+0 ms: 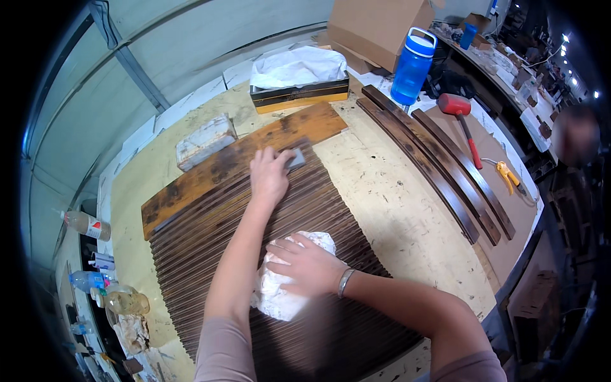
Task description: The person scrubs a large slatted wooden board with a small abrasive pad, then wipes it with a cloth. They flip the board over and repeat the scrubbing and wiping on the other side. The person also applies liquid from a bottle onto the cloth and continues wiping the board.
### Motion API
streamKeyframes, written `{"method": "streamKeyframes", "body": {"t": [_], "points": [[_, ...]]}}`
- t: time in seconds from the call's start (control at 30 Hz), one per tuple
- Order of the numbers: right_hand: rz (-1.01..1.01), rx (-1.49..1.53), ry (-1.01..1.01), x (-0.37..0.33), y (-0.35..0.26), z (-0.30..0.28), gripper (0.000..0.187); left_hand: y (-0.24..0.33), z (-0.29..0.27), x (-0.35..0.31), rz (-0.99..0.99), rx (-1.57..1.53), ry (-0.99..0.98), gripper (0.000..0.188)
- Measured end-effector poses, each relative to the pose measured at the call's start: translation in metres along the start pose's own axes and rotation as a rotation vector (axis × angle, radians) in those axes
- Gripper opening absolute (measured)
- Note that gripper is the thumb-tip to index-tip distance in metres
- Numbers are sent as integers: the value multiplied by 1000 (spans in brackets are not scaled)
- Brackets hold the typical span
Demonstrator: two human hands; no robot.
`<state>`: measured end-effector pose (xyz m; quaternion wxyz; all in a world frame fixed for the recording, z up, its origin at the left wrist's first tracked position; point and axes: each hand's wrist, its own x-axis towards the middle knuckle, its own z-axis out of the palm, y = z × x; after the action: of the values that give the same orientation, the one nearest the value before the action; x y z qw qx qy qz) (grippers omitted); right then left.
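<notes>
At the far right corner of the panel [210, 274], the left hand [268, 178] pinches a small grey block [296, 159], fingers narrowed on it low over the ribs, a hold that looks suited to fine control. Nearer the panel's middle, the right hand [310, 266] lies wide over a crumpled white cloth [280, 304], apparently resting rather than gripping; flattened so, it probably steadies the panel and keeps the palm off the ribs. The panel itself lies flat on the table [394, 210], directly before the person, within easy reach of both arms.

Along the panel's far edge runs a mottled plank [191, 194]; I can't tell whether they touch. Beyond the panel, a wrapped brick [205, 141] and a box [302, 97] of white sheeting sit back, likely to leave elbow room. Right of the panel lie dark strips [433, 172], and farther right a red mallet [455, 105] and a yellow-handled tool [507, 177], presumably parked aside. A blue bottle [412, 70] stands beyond the panel's right. Left of the panel, another bottle [86, 224] keeps clear of the arms.
</notes>
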<state>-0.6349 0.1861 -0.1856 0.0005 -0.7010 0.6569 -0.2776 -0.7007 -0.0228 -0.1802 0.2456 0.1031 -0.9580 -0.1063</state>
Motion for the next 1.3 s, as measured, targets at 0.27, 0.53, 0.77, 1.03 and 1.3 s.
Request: {"method": "streamKeyframes", "body": {"t": [0.27, 0.53, 0.77, 1.03, 1.3], "points": [[-12, -6, -10, 0, 1, -2, 55, 32, 28, 45, 70, -82, 7, 43], [6, -25, -27, 0, -2, -5, 53, 0, 3, 13, -17, 74, -60, 44], [29, -26, -49, -1, -3, -6, 52, -87, -69, -75, -103, 205, -26, 43], [31, 7, 7, 0, -2, 1, 50, -215, -194, -231, -678, 511, 15, 48], [60, -48, -118, 8, -8, -11, 55, -70, -122, -151, -430, 126, 166, 48]]}}
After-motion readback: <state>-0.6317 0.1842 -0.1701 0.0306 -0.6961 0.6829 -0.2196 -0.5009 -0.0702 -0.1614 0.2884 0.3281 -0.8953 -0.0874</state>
